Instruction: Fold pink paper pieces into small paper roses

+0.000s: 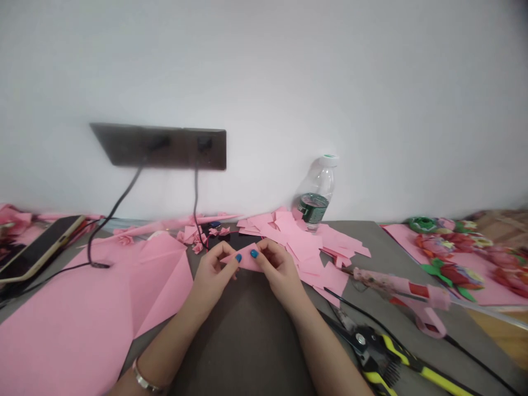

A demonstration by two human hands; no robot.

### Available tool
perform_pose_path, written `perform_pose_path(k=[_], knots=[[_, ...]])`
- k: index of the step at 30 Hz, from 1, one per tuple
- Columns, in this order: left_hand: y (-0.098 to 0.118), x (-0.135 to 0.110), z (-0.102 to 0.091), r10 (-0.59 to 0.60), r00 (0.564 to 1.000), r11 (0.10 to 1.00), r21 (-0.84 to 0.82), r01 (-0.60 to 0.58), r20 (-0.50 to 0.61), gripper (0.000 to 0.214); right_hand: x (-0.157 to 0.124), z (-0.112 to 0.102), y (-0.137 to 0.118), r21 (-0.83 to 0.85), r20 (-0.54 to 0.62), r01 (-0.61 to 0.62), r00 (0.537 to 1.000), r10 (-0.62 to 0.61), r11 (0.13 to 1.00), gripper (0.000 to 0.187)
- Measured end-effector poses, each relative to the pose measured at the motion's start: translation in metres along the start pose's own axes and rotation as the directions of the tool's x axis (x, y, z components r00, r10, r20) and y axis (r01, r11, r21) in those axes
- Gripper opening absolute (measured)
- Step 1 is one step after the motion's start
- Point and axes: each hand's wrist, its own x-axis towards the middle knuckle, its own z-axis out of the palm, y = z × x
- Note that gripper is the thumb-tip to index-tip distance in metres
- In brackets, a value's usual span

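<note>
A small folded strip of pink paper (246, 258) is pinched between both of my hands at the middle of the grey table (247, 330). My left hand (212, 275) holds its left end, and my right hand (277, 269) holds its right end. The fingers of both hands curl over the paper, and their blue-painted nails show. A loose heap of cut pink paper pieces (299, 239) lies just beyond my right hand. A large pink paper sheet (82, 313) lies to the left of my left hand.
A hot glue gun (396, 289) and yellow-black handled shears (383, 352) lie at right. Paper flowers (449, 258) sit on a pink sheet. A water bottle (315, 195) stands by the wall, below a wall socket panel (159, 146) with cables. A phone (37, 250) lies at left.
</note>
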Motion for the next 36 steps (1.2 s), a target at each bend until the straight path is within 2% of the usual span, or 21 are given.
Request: perform_pose_path(k=[3, 7, 10, 14, 21, 26, 30, 33, 36], knots=[[0.0, 0.0, -0.001, -0.006, 1.0, 1.0, 0.024, 0.006, 0.008, 0.017, -0.001, 0.001, -0.002, -0.027, 0.044, 0.018, 0.999, -0.016, 0.999, 0.029], [-0.002, 0.001, -0.004, 0.058, 0.998, 0.993, 0.099, -0.057, 0.002, 0.012, -0.003, 0.003, -0.004, -0.096, 0.113, 0.035, 0.993, -0.024, 0.995, 0.027], [-0.002, 0.001, -0.005, 0.081, 0.997, 0.989, 0.122, -0.079, -0.012, 0.012, -0.003, 0.004, -0.005, -0.108, 0.105, 0.036, 0.994, -0.025, 0.993, 0.027], [-0.002, 0.001, -0.002, 0.061, 0.998, 0.995, 0.075, -0.06, -0.008, 0.017, -0.002, 0.003, -0.006, -0.102, 0.073, 0.039, 0.997, -0.031, 0.994, 0.023], [-0.002, 0.001, -0.002, 0.064, 0.997, 0.995, 0.077, -0.066, 0.03, 0.014, -0.002, 0.003, -0.006, -0.111, 0.106, 0.015, 0.994, -0.004, 0.994, 0.021], [-0.005, 0.0, -0.004, 0.101, 0.993, 0.992, 0.088, -0.095, -0.065, 0.016, 0.0, 0.002, -0.005, 0.042, 0.066, -0.088, 0.994, 0.085, 0.995, 0.024], [-0.007, -0.003, -0.001, 0.129, 0.975, 0.987, 0.12, -0.108, -0.179, 0.014, -0.002, 0.003, -0.004, 0.06, 0.156, -0.158, 0.977, 0.147, 0.986, 0.024], [-0.007, -0.007, 0.001, 0.16, 0.972, 0.97, 0.211, -0.122, -0.174, 0.016, -0.004, 0.006, -0.003, 0.02, 0.206, -0.166, 0.966, 0.159, 0.986, 0.02], [-0.009, -0.01, 0.001, 0.196, 0.969, 0.927, 0.35, -0.133, -0.15, 0.015, -0.005, 0.009, -0.002, -0.026, 0.191, -0.155, 0.969, 0.157, 0.988, 0.023]])
